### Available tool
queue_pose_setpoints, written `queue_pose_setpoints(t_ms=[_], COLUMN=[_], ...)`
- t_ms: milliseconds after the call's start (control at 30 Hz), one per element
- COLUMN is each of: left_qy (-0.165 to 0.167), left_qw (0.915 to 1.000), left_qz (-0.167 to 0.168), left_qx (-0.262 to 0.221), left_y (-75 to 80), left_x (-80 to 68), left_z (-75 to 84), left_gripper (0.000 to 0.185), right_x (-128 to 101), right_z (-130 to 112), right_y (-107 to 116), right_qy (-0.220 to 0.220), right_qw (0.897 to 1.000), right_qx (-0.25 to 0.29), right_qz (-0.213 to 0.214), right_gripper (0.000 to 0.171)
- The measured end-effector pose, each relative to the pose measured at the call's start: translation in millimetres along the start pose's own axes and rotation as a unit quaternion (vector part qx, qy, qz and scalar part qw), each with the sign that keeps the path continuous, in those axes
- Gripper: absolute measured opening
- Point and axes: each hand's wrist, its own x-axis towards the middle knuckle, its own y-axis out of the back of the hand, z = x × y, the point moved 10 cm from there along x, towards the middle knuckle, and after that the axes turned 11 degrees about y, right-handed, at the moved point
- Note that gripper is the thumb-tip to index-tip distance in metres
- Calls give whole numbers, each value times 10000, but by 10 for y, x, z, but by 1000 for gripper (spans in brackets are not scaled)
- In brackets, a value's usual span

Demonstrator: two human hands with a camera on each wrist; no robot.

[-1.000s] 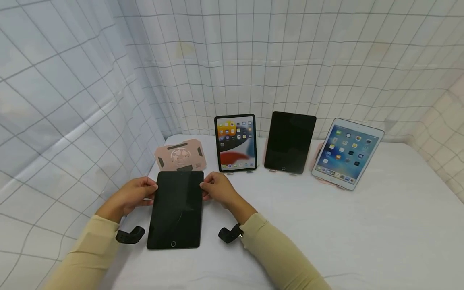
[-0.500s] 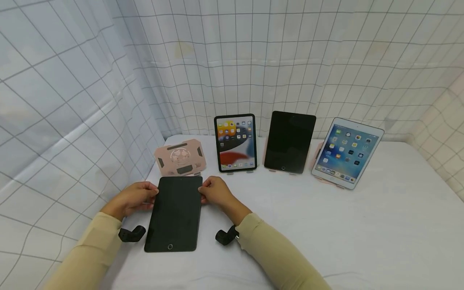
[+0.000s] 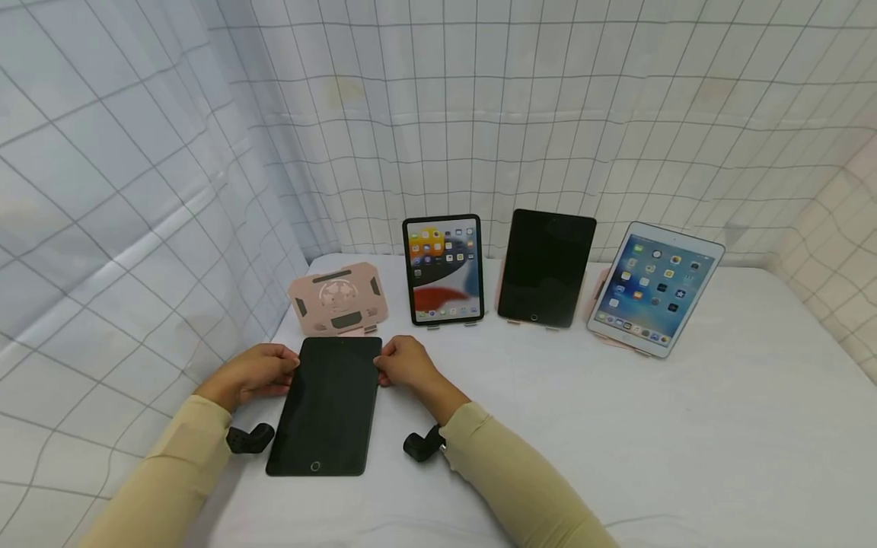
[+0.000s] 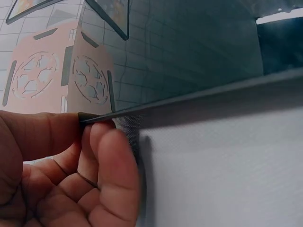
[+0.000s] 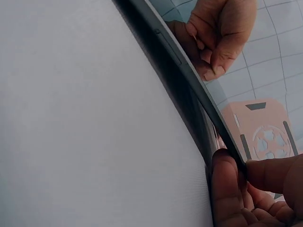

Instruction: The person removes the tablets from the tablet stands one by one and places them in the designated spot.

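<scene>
A black tablet point(image 3: 325, 411) with a dark screen lies in front of me at the left, its round home button at the near end. My left hand point(image 3: 256, 371) pinches its left edge near the far corner; in the left wrist view the thumb is on top and curled fingers point(image 4: 116, 175) are beneath. Opposite it, my right hand point(image 3: 409, 364) pinches the right edge near the other far corner. The right wrist view shows the tablet's thin side point(image 5: 189, 75) raised over the white cloth. Just beyond the tablet stands a pink tablet stand point(image 3: 311, 301) with a football-shaped cutout.
Along the back, three more tablets lean on stands: a black-framed one point(image 3: 445, 270) with a lit screen, a dark black one point(image 3: 546, 268), and a lit white one point(image 3: 656, 289) at the right. Grid-patterned white curtains point(image 3: 438, 114) enclose the white-covered table point(image 3: 582, 426).
Both hands have drawn the tablet towards me and slightly left. Its far end has come away from the pink stand, whose lower cutout and front lip now show.
</scene>
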Motion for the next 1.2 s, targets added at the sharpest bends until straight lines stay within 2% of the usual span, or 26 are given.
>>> queue_pose_setpoints(t_ms=[267, 467, 700, 967, 1200], left_qy=[-57, -102, -361, -226, -259], left_qw=[9994, 9977, 9896, 9911, 9913], left_qz=[130, 216, 695, 676, 660], left_qx=[300, 630, 1205, 1126, 1109], left_y=[36, 44, 42, 45, 42], left_x=[-7, 10, -12, 14, -5], left_z=[19, 40, 105, 68, 57], left_gripper=[13, 11, 13, 12, 12], right_x=[-9, 3, 41, 61, 44], right_z=[-49, -45, -9, 39, 28], right_y=[-20, -20, -14, -10, -30], right_qy=[78, 31, -37, -303, -257], right_qw=[9984, 9977, 9963, 9954, 9960], right_qx=[-526, -617, -793, -806, -751], right_qz=[-180, -288, -320, -428, -412], right_gripper=[16, 17, 19, 19, 19])
